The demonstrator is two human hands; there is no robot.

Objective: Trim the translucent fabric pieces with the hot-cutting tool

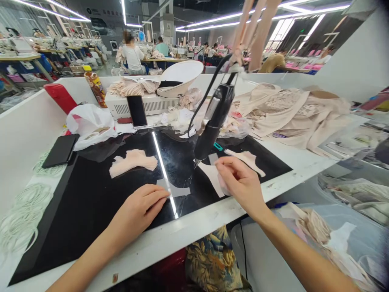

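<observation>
My left hand (140, 209) lies flat on the black glossy work mat (91, 194), fingers stretched out, fingertips touching a small translucent cut piece (174, 189). My right hand (240, 180) is curled, pinching the edge of a pale fabric piece (214, 176) near the mat's front right. Just above that piece hangs a black hand-held tool (214, 117) on a cord, its tip pointing down at the fabric. A stack of pink fabric pieces (132, 161) rests at the mat's middle left. Another pale piece (246, 159) lies to the right.
A black phone (60, 151) lies at the mat's left edge, and a white plastic bag (89, 123) sits behind it. A white machine box (121, 106) and a heap of beige fabric (291, 111) fill the back. A clear bin of fabric (331, 235) stands at the lower right. People work at far tables.
</observation>
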